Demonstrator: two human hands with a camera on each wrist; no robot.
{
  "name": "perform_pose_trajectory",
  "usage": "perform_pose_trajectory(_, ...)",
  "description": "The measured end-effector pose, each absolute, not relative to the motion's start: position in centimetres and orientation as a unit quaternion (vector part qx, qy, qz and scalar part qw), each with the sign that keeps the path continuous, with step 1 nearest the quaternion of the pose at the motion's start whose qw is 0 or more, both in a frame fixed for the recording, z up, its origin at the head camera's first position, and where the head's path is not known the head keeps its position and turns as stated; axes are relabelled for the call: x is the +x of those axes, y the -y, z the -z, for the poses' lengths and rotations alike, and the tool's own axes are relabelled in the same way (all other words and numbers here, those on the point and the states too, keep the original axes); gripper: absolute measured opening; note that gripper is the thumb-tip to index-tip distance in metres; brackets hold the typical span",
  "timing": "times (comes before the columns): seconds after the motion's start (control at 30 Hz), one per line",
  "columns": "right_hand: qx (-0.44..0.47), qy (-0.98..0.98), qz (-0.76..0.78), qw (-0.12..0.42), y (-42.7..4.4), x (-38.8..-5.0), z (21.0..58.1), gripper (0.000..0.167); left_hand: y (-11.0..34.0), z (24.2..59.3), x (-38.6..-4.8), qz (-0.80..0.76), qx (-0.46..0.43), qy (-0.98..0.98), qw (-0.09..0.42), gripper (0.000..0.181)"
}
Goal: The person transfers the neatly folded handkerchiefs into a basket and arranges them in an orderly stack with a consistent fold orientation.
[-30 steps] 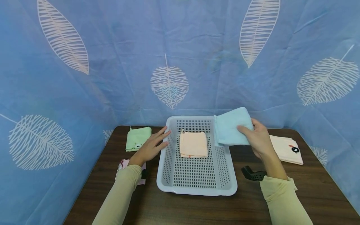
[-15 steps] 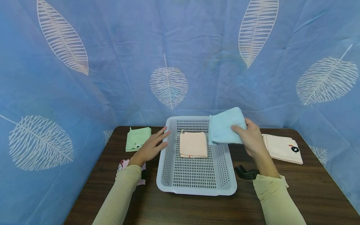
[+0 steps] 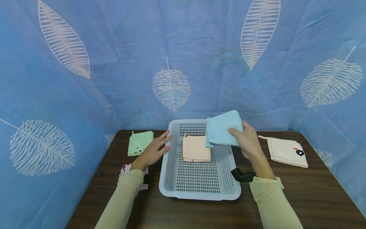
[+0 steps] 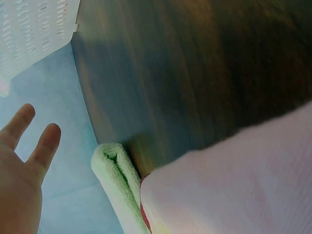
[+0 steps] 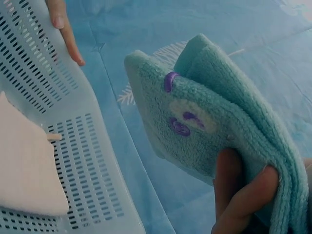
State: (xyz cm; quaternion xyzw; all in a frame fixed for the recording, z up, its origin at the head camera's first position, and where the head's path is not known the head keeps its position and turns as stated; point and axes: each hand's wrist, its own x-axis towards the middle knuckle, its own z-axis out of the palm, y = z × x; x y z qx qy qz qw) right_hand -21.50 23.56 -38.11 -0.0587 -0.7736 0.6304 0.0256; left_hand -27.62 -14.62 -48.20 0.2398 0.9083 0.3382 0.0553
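My right hand [image 3: 246, 140] pinches a folded light-blue towel [image 3: 224, 128] above the right back part of a pale grey-blue plastic basket [image 3: 200, 195]. In the right wrist view the blue towel [image 5: 195, 105] shows purple and white stitching on its underside, with fingertips beneath it. A folded peach towel [image 3: 195, 149] lies on the basket floor, its corner partly covered by the blue one. My left hand [image 3: 154, 149] is at the basket's left rim, fingers spread and straight. The left wrist view shows only part of that hand [image 4: 24, 170], beside the basket wall [image 4: 34, 39].
A folded green towel [image 3: 140, 143] lies left of the basket, and a pink patterned towel [image 3: 143, 184] is partly hidden under my left wrist. To the right lies a cream towel [image 3: 287, 152] with a black-and-orange motif. Blue leaf-print cloth [image 3: 200, 89] hangs behind the dark wooden table [image 3: 308, 197].
My right hand has carried the blue towel leftward, further over the basket. The cream towel's hanging loop is now uncovered. My left hand has stayed at the rim.
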Motion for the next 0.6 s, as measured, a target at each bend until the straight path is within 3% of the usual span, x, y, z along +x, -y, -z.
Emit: perform_pose_trajectory(0.6, -0.072, 0.749, -0.659, -0.001, -21.3, -22.7, 38.9, 0.07, 14.6, 48.7, -27.7, -0.354, 0.235, -0.903, 0.058, 0.057)
